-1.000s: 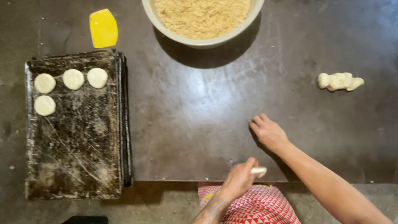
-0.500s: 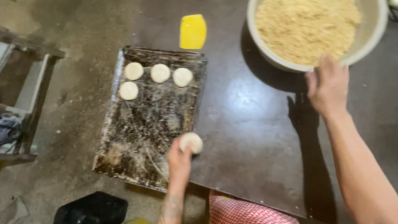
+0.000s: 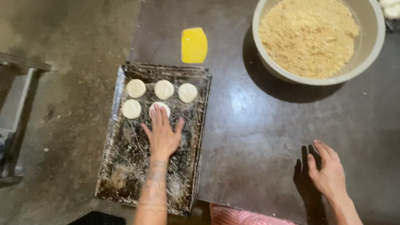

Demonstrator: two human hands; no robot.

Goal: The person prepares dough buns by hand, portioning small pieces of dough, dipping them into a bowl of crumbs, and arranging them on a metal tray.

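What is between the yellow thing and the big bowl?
Nothing: the head view shows only bare dark table between the yellow scraper and the bowl.

Dough discs (image 3: pixel 163 89) on tray (image 3: pixel 133 171) at left; scraper (image 3: pixel 193 45) behind tray; bowl (image 3: pixel 273 67) far right

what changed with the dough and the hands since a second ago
The left hand carried a dough round to the tray and presses it down as the fifth. The right hand left the bowl, now flat on the table. The other rounds stayed.

Head camera looks steeply down, close above the table (image 3: pixel 269 135).
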